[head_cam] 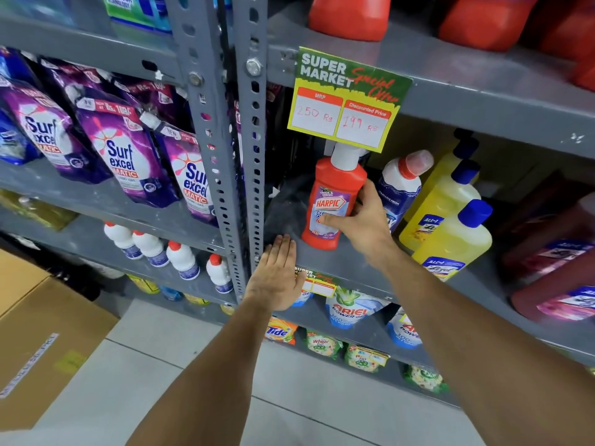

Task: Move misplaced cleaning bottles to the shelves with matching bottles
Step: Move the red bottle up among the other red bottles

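Note:
A red Harpic bottle [333, 201] with a white cap stands upright on the grey middle shelf [351, 262] of the right rack. My right hand [362, 218] is wrapped around its right side, thumb across the label. My left hand [277, 278] rests flat on the shelf's front edge, fingers apart, holding nothing. To the right of the red bottle stands a blue-and-white bottle [401, 185] with a red cap, then three yellow Lizol bottles [450, 239] with blue caps.
A price card [349, 98] hangs over the red bottle's cap. Purple Surf Excel pouches [125, 156] fill the left rack, small white bottles [180, 259] stand below them. Dark red bottles [553, 275] sit far right, red jugs [351, 14] above. A cardboard box [42, 326] is on the floor at left.

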### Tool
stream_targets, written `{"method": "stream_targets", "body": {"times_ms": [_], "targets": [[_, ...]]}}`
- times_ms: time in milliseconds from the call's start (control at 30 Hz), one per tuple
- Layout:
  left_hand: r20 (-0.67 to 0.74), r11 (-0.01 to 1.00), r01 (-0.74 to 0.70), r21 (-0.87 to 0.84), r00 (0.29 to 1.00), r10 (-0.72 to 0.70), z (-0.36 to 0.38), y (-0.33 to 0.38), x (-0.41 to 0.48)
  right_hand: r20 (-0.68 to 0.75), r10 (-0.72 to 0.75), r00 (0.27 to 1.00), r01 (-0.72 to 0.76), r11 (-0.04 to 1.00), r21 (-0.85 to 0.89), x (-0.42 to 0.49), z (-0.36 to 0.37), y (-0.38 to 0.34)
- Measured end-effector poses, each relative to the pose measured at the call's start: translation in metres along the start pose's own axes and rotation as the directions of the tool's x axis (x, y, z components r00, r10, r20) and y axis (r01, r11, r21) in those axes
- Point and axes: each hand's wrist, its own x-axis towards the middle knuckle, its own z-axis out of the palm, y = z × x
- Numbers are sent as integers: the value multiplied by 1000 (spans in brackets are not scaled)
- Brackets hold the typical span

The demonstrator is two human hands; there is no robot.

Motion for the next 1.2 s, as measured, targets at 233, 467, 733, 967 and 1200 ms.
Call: {"method": "stream_targets", "body": {"times_ms": [233, 467, 733, 967, 1200], "targets": [[-19, 1000, 3, -1, 1000, -3, 6, -1, 3, -32, -9, 999, 8, 1000, -17, 4, 4, 12], [16, 998, 37, 46, 999, -38, 1, 3, 4, -92, -55, 994, 55, 998, -5, -27, -11, 23], [-208, 999, 47, 2, 977, -46, -18, 30, -47, -101, -166, 981, 169, 985, 30, -78, -51, 3], [-533, 988, 85, -127, 834, -141, -105, 65, -99, -36, -325, 945, 327, 939, 102, -124, -101, -56], [-754, 996, 52, -68, 651, -86, -230, 118, -96, -161, -568, 807, 588, 797, 136, -135, -158, -157]]}}
